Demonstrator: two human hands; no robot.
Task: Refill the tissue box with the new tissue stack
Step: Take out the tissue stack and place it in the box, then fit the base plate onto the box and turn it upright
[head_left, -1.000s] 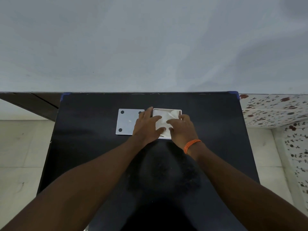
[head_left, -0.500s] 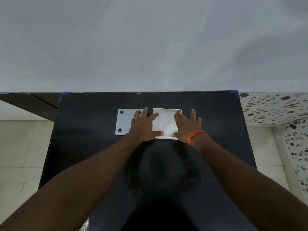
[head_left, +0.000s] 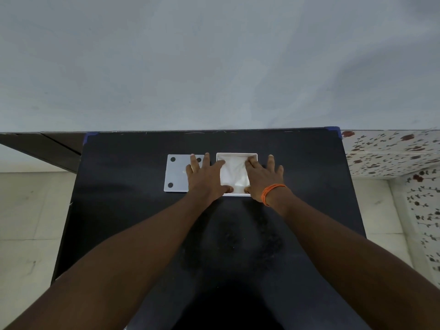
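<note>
A matte black table [head_left: 297, 177] stands against a pale grey wall. The square white tissue box [head_left: 238, 154] sits open side up at its middle, with soft, creased tissues [head_left: 234, 173] inside. Your left hand [head_left: 207, 177] and right hand [head_left: 262, 179] lie spread flat, fingers released, pressing the tissues from either side. A flat grey lid [head_left: 177, 173] with dark dots lies just left.

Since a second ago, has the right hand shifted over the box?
Yes. The right hand has slid rightward off the tissues toward the right wall of the tissue box, fingers now spread flat.
</note>
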